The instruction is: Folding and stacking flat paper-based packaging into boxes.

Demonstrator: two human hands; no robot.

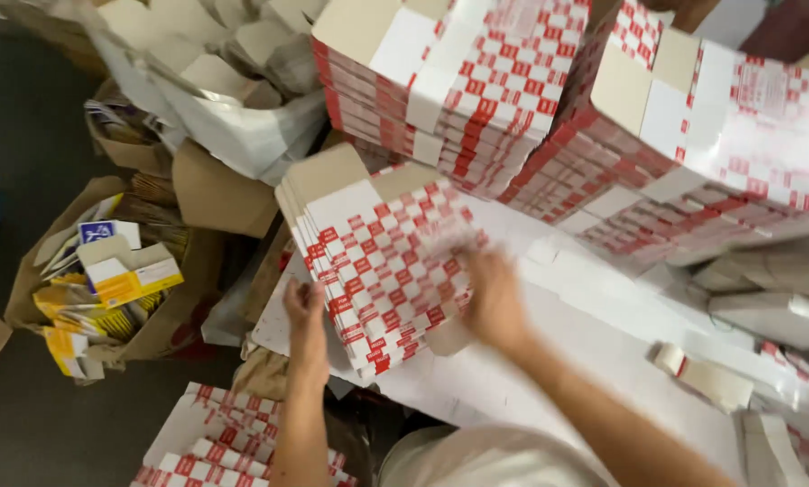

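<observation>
While a fanned stack of flat red-and-white checkered cartons (pixel 382 261) lies on the white surface (pixel 549 361), it is touched by both hands. The left hand (pixel 305 307) is pressed against the stack's near left edge, fingers curled on the edges of the sheets. The right hand (pixel 493 293) is laid on the stack's right side, blurred, with fingers spread over the top sheet; a firm grip cannot be told. Two taller piles of the same folded cartons (pixel 463 90) (pixel 693 153) are stacked just behind, leaning toward each other. More checkered cartons (pixel 215 442) are seen lower down, beside the left forearm. A brown paper bag (pixel 106 298) with yellow-and-white packets is set on the floor to the left, and a white sack of cardboard pieces (pixel 224 90) is placed behind it.
</observation>
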